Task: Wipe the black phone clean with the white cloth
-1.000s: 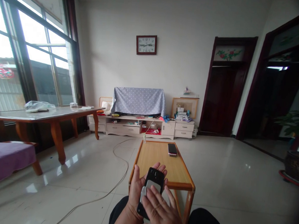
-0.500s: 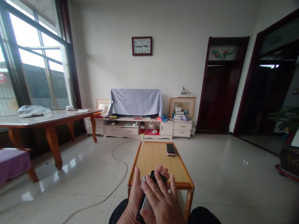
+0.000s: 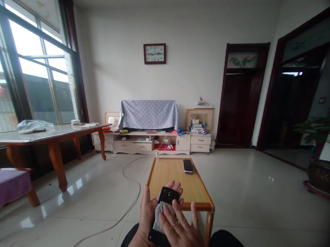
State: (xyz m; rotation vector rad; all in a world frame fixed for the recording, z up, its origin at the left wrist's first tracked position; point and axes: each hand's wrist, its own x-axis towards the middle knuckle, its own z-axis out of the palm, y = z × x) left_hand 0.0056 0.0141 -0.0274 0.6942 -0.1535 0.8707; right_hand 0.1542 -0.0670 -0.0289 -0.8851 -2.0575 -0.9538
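A black smartphone (image 3: 163, 237) lies back up in my left hand (image 3: 146, 215), whose fingers and thumb are around its edges. The camera lenses show near the phone's top end. My right hand (image 3: 183, 231) rests over the phone with its fingers spread, pressing a crumpled white tissue (image 3: 161, 211) against the middle of its back. Part of the tissue and the phone's lower right side are hidden under that hand. Both hands are just in front of the near edge of a low wooden table (image 3: 167, 179).
Two stacked phones (image 3: 188, 166) lie on the low table's right side, and a small bottle (image 3: 156, 155) is at its far left corner. A cable (image 3: 123, 212) runs across the floor. To the left stands a larger table (image 3: 77, 130); a potted plant (image 3: 324, 174) is at right.
My right hand has slid down the phone towards me with the tissue, uncovering the camera end. The view has shifted slightly.
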